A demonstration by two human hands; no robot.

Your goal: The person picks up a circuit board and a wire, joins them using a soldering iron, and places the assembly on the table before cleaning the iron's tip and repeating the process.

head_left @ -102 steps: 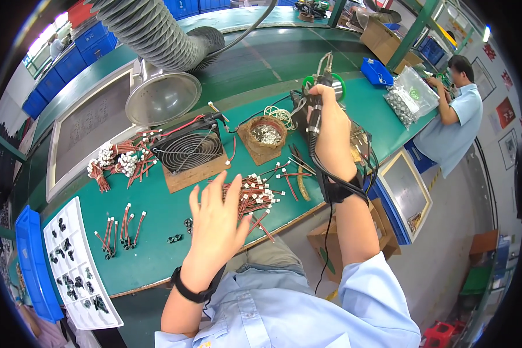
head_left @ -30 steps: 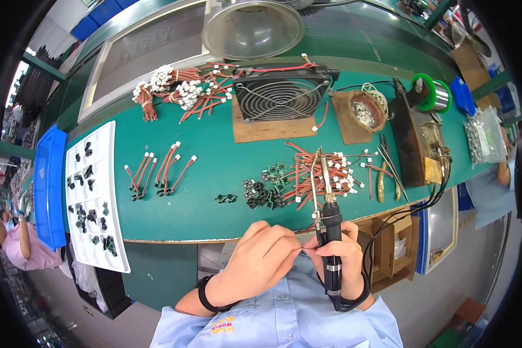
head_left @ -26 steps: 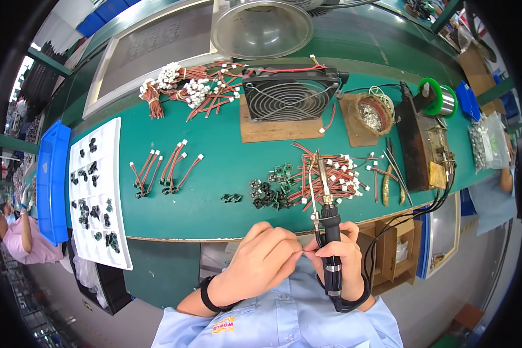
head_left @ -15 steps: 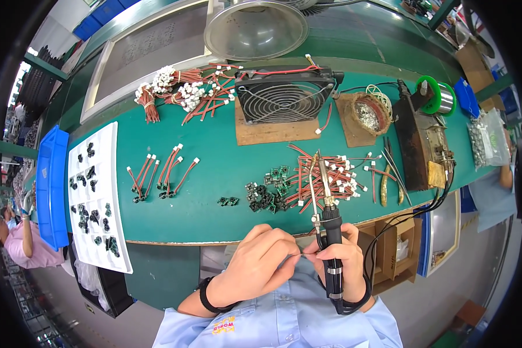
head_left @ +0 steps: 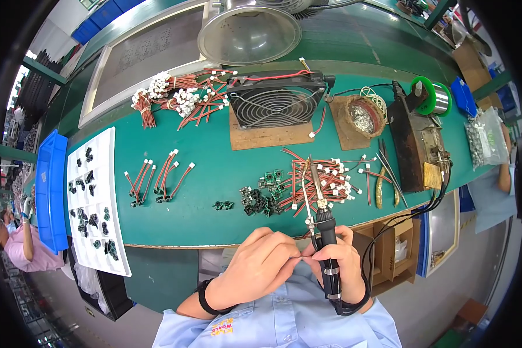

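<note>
My right hand (head_left: 343,260) is wrapped round a black soldering iron (head_left: 329,243), which stands upright with its metal tip and a thin side tube pointing away from me. The fingertips of my left hand (head_left: 260,264) are pinched together and meet the right thumb and fingers in front of my chest. Something thin is between the fingertips, too small and covered to name. Beyond the iron lies a heap of red-and-black wire leads (head_left: 330,182) with white connectors. Left of it is a pile of small dark green circuit boards (head_left: 260,200).
A black fan (head_left: 278,105) stands at the back, beside wire bundles (head_left: 177,98). A white tray (head_left: 103,191) of small parts and a blue bin (head_left: 52,191) are left. Toward the right are a solder spool (head_left: 439,98), the iron's stand (head_left: 409,145), pliers (head_left: 380,188) and tweezers (head_left: 393,174).
The whole view has shifted slightly. My fingertips have come closer together, covering more of the thin thing between them. The iron stays in my right hand.
</note>
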